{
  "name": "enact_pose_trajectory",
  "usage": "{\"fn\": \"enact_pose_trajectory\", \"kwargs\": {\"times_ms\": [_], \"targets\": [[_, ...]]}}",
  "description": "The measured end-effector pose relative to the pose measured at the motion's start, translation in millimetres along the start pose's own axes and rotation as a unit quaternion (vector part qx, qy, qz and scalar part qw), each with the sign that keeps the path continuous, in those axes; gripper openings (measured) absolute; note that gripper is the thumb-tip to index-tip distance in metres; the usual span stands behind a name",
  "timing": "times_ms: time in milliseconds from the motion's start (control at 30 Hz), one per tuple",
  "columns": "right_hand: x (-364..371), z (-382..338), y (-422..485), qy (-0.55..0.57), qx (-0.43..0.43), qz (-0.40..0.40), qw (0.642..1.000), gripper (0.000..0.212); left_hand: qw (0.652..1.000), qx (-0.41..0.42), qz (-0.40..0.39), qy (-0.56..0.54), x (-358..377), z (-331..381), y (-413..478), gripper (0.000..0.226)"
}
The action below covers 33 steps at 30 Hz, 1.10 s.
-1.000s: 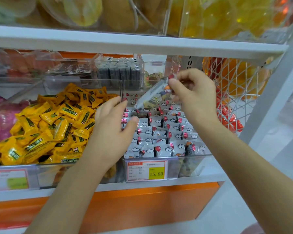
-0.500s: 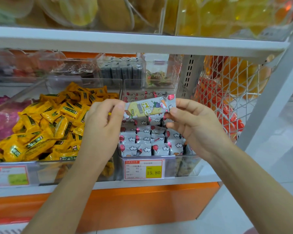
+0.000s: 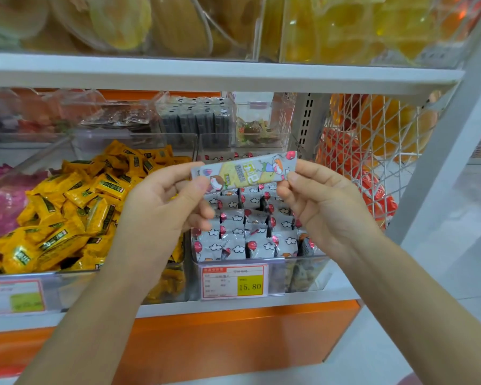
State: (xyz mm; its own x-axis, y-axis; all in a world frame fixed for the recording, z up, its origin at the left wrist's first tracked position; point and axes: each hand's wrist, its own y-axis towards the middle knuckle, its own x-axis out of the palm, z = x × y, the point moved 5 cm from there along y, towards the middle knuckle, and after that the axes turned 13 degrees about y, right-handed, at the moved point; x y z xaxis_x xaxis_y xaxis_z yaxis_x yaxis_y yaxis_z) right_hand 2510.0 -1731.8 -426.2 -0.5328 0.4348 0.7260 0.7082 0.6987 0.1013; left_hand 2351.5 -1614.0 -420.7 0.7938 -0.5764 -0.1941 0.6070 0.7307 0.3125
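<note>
I pinched the snack packet by its ends, my left hand and right hand holding it level just above the clear bin of grey packets.

White shelf, front edge. On it, L to R: pink packets, clear bin w/ yellow packets, 2nd clear bin w/ grey cloud-print packets; price tag on front.

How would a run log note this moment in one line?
left hand: pinches one end of snack packet | right hand: pinches other end | snack packet: nearly level, over clear bin
</note>
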Motion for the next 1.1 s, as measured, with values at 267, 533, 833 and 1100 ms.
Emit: {"fn": "enact_pose_trajectory", "kwargs": {"times_ms": [267,533,833,1100], "targets": [[-1,-3,-3,0.054,0.018,0.032,0.998,0.016,0.996,0.003,-0.056,-0.066,6,0,-2,0.032],[-1,-5,-3,-0.042,-0.02,0.003,0.999,0.019,1.0,0.009,0.015,-0.027,1,-4,1,0.019],[4,-10,-7,-0.245,-0.093,-0.02,0.965,0.015,0.999,0.022,0.02,0.014,-2,-1,-1,0.01],[10,-8,-11,-0.293,-0.106,-0.032,0.95,0.01,0.978,0.097,0.028,0.182,1,8,-6,0.021]]}}
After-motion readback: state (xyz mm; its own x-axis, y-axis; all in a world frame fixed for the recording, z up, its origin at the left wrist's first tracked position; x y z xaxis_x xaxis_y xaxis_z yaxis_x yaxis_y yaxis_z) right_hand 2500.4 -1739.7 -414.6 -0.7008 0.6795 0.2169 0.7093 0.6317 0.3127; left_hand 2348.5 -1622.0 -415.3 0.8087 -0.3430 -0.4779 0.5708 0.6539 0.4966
